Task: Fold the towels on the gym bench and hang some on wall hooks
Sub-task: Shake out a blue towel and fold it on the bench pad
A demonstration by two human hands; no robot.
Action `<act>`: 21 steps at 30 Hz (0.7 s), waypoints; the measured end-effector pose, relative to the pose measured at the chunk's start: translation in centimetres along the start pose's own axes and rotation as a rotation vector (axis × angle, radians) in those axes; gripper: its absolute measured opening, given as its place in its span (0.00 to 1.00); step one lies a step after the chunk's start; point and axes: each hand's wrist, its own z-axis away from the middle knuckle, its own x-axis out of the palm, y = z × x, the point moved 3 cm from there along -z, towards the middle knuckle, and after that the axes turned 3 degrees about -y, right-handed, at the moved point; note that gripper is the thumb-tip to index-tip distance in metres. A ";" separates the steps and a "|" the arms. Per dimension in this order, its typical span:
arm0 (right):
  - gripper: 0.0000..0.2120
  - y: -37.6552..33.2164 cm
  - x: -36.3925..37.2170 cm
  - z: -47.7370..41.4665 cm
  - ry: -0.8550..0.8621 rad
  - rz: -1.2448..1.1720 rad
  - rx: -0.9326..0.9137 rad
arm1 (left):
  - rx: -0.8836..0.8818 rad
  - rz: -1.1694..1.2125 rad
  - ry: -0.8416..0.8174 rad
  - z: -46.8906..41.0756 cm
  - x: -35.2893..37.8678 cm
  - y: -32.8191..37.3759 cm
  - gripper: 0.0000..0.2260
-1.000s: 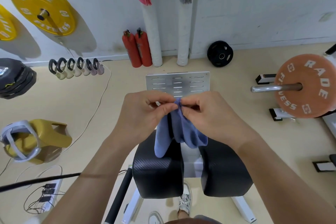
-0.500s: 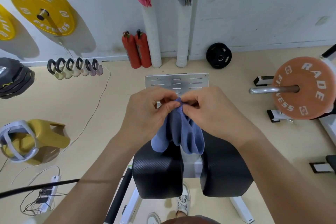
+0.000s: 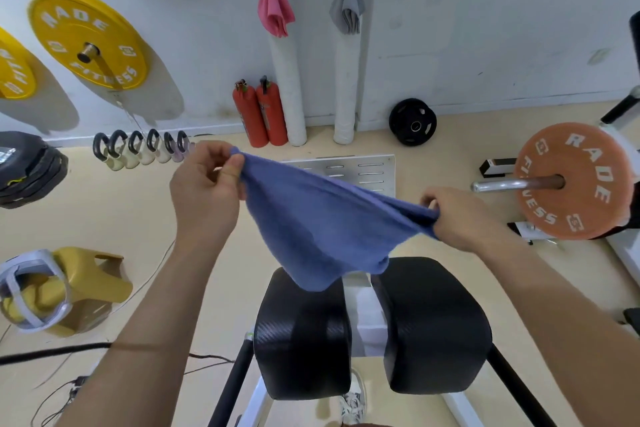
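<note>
— Where is the towel (image 3: 322, 229)?
— Stretched between the left hand (image 3: 204, 187) and right hand (image 3: 460, 218), above the bench (image 3: 433, 322).
— Behind it?
— On the wall, a left hung towel (image 3: 275, 10) beside a right hung towel (image 3: 348, 7); extinguishers (image 3: 247, 118) below them, kettlebells (image 3: 133, 152) further left.

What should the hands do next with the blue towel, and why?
Probably lower the blue towel flat onto the black bench pads. The left hand and right hand each pinch a top corner, so it hangs spread open over the pads, not yet folded.
</note>
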 end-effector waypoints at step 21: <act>0.09 1.1 -6.2 -4.1 0.445 -0.198 -0.025 | -0.196 -0.008 -0.112 -2.4 2.6 -5.3 0.15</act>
